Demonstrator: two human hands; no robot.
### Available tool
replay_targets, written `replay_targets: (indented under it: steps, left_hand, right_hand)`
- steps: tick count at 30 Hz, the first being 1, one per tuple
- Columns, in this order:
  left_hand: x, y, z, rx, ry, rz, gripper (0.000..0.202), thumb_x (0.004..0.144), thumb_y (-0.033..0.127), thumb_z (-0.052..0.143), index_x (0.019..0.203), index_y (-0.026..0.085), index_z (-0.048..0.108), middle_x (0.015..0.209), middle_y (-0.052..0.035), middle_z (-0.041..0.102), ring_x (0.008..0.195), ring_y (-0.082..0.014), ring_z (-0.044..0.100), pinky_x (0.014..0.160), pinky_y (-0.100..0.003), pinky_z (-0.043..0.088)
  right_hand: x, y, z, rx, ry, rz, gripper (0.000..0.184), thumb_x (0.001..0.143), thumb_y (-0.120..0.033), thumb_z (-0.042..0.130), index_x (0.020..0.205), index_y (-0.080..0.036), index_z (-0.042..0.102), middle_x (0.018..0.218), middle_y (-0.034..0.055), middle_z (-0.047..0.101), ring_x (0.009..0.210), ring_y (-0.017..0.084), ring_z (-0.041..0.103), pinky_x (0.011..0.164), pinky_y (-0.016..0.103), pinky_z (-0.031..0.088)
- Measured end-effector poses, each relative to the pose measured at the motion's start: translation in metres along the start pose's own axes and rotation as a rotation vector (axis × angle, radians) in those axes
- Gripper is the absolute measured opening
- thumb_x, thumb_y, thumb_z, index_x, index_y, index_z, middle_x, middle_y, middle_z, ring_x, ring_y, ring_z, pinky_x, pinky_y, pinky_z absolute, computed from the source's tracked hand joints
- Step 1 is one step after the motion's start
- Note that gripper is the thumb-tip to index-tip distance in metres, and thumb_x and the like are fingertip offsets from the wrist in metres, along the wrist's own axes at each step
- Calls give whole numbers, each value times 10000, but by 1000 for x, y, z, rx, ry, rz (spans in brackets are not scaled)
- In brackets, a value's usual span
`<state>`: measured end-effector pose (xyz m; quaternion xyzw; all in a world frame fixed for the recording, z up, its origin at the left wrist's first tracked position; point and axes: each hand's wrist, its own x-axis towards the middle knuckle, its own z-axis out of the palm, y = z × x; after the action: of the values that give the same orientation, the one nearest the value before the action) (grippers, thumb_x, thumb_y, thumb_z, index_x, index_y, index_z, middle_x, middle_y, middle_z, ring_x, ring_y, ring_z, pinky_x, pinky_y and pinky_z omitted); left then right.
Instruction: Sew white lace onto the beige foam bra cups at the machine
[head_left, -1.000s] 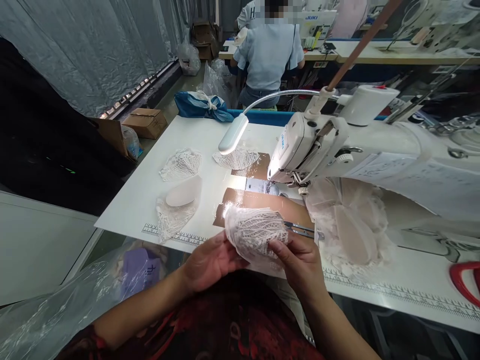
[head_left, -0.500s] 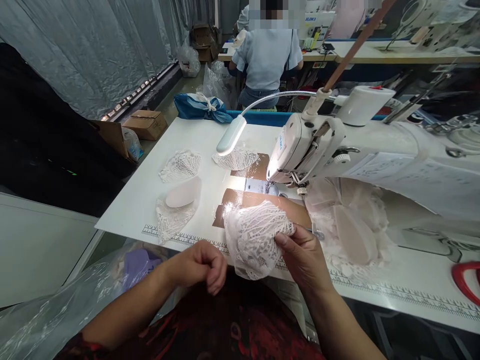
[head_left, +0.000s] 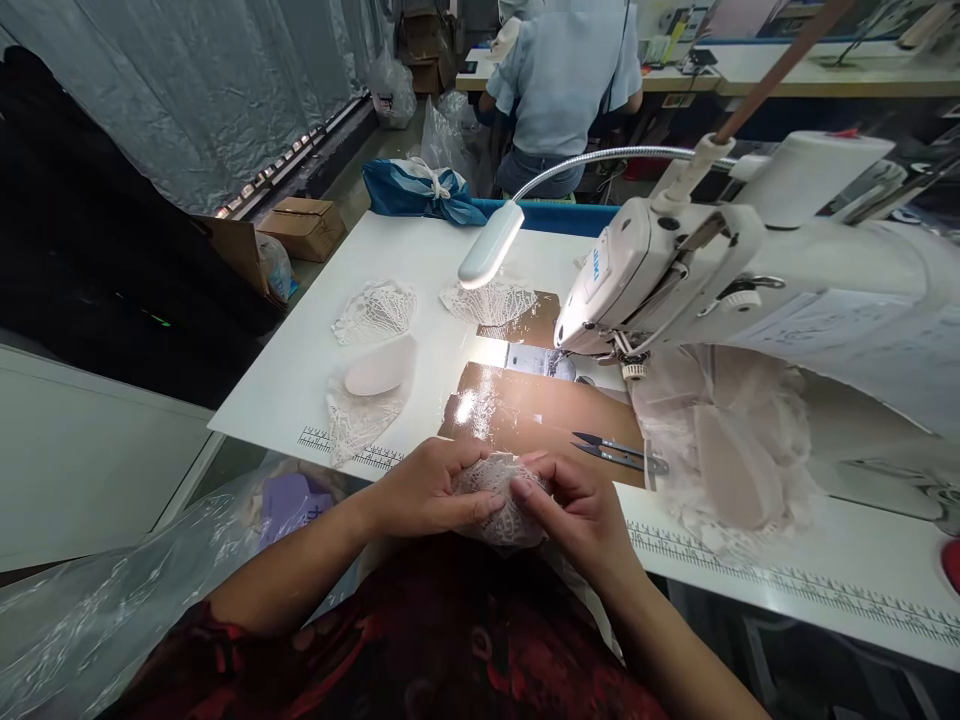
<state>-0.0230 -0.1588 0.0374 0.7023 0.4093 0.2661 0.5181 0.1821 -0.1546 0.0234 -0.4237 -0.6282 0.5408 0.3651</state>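
Observation:
A white lace bra cup (head_left: 504,525) is held close to my body at the table's front edge. My left hand (head_left: 429,490) grips its left side, thumb lying across the lace. On the other side my right hand (head_left: 583,508) pinches the upper right edge between thumb and fingers. My fingers cover much of the cup. Just beyond, thread snips (head_left: 611,450) lie on the brown taped patch (head_left: 540,415) in front of the sewing machine (head_left: 637,270). Under the machine's arm is a heap of lace and sheer fabric (head_left: 750,450) with a smooth pad on it.
Two lace pieces (head_left: 379,310) (head_left: 364,415) lie on the left of the white table (head_left: 277,370), one under a pale pad (head_left: 380,368). Another lace piece (head_left: 491,300) sits beneath the lamp (head_left: 491,245). A person in light blue (head_left: 559,80) sits ahead.
My left hand has come over and taken hold of the bra cup. The cup has moved down toward my body, uncovering the snips. The view has shifted slightly.

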Motion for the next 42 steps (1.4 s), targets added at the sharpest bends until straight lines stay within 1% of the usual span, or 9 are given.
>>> replay_targets:
  steps: [6, 13, 20, 24, 28, 32, 36, 39, 42]
  left_hand:
    - [3, 5, -3, 104, 80, -3, 233, 856, 327, 604, 1004, 151, 635, 830, 11, 606, 749, -113, 543, 683, -212, 405]
    - [10, 7, 1, 129, 71, -7, 201, 902, 279, 511, 836, 129, 627, 699, 24, 544, 652, -92, 481, 606, -207, 360]
    - [17, 8, 4, 78, 13, 38, 255, 938, 278, 442, 835, 116, 611, 700, 14, 530, 644, -94, 464, 609, -216, 356]
    - [22, 6, 5, -44, -29, 21, 270, 943, 301, 438, 825, 121, 600, 710, 12, 518, 660, -95, 462, 617, -210, 369]
    - [26, 2, 4, -145, -17, 5, 264, 815, 344, 661, 969, 134, 618, 832, -3, 563, 759, -115, 502, 685, -214, 402]
    - [35, -3, 11, -307, 13, -37, 234, 812, 342, 659, 836, 110, 639, 766, -13, 564, 698, -105, 494, 626, -210, 391]
    - [43, -6, 19, -621, 30, -186, 289, 749, 375, 715, 755, 107, 607, 679, -5, 561, 611, -92, 500, 575, -209, 398]
    - [45, -4, 5, -798, 127, -280, 327, 688, 386, 751, 740, 120, 570, 664, -8, 584, 572, -102, 533, 555, -223, 426]
    - [47, 3, -28, -626, 382, -195, 302, 705, 392, 721, 725, 136, 560, 643, 8, 577, 560, -102, 529, 553, -223, 429]
  right_hand:
    - [2, -1, 3, -123, 54, -30, 209, 830, -325, 622, 681, -179, 638, 694, 34, 672, 632, 148, 594, 569, 249, 444]
    - [2, 3, 0, -165, 56, -14, 217, 824, -335, 629, 671, -181, 632, 659, 20, 656, 608, 138, 578, 552, 242, 431]
    - [6, 2, -12, -51, -4, 80, 187, 814, -372, 654, 823, -185, 658, 720, 2, 629, 644, 125, 547, 574, 231, 431]
    - [7, -2, -16, -74, -24, 87, 224, 839, -376, 626, 736, -178, 636, 642, -17, 565, 585, 102, 475, 521, 217, 371]
    - [6, -6, -20, -90, 35, 58, 215, 829, -361, 637, 720, -176, 626, 641, -18, 562, 583, 98, 472, 527, 217, 369]
    - [9, -6, -21, -52, 28, 72, 236, 819, -373, 643, 700, -170, 619, 634, -16, 557, 574, 93, 463, 517, 214, 364]
    - [17, -3, -25, 47, 10, 113, 252, 789, -403, 669, 706, -171, 615, 616, -25, 542, 549, 88, 459, 493, 207, 368]
    - [21, 0, -38, 74, 42, 118, 227, 784, -403, 677, 815, -180, 647, 717, 2, 619, 636, 116, 553, 575, 231, 453]
    - [20, 2, -60, -24, 134, 128, 243, 787, -408, 672, 894, -190, 658, 832, 35, 668, 754, 161, 613, 676, 280, 500]
